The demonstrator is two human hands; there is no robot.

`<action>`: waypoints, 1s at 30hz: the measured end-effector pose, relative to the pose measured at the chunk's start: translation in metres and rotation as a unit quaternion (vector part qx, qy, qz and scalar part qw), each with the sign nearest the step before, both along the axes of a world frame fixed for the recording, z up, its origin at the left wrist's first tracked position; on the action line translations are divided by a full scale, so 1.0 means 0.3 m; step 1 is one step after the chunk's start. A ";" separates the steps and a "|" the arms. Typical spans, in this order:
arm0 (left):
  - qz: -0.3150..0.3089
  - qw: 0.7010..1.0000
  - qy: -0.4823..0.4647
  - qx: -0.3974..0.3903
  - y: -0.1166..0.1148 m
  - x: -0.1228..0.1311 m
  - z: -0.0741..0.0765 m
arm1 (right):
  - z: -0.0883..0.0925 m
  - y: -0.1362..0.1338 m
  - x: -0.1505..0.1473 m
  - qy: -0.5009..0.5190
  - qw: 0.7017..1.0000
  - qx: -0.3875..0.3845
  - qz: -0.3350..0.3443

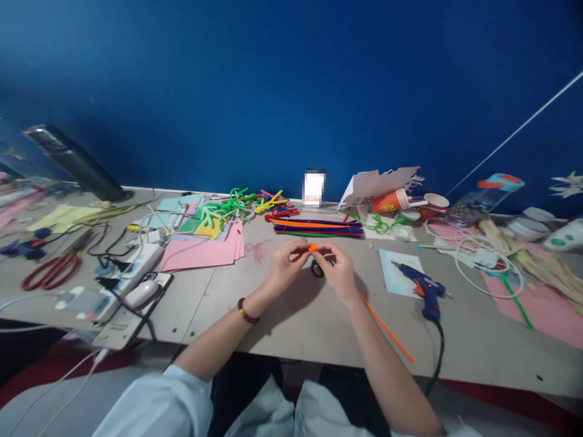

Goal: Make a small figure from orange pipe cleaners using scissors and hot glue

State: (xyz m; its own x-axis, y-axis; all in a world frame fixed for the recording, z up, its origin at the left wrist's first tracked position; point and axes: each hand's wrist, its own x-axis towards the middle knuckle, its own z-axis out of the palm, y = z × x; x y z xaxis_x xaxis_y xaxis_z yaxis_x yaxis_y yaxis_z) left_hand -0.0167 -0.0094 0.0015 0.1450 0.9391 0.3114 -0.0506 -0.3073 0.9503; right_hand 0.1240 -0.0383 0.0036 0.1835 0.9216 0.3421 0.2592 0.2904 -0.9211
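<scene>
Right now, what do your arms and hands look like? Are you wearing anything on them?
My left hand and right hand are bare, with no gloves. My arms come out of loose pale blue sleeves, and a bracelet of dark red beads circles my left wrist. My right wrist has nothing on it.

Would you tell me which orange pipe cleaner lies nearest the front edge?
The loose orange pipe cleaner by the right forearm; the other lies in the multicoloured bundle.

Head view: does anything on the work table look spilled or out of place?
Yes: a reddish-pink stain on the grey tabletop, just right of the pink paper stack, looks like a spill, though the view cannot show of what.
</scene>
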 end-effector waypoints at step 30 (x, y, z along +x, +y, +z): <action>-0.168 0.876 -0.268 -0.364 0.079 -0.025 -0.012 | 0.177 -0.181 0.128 0.102 0.989 0.001 -0.105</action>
State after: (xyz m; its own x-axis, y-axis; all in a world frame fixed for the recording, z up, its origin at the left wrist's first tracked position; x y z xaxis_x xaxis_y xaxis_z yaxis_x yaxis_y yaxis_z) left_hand -0.0242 0.0141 -0.0021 0.4669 0.8500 -0.2439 -0.5205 0.4871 0.7013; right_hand 0.1624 -0.0927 0.0566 0.4368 0.8549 0.2799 0.1233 0.2513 -0.9600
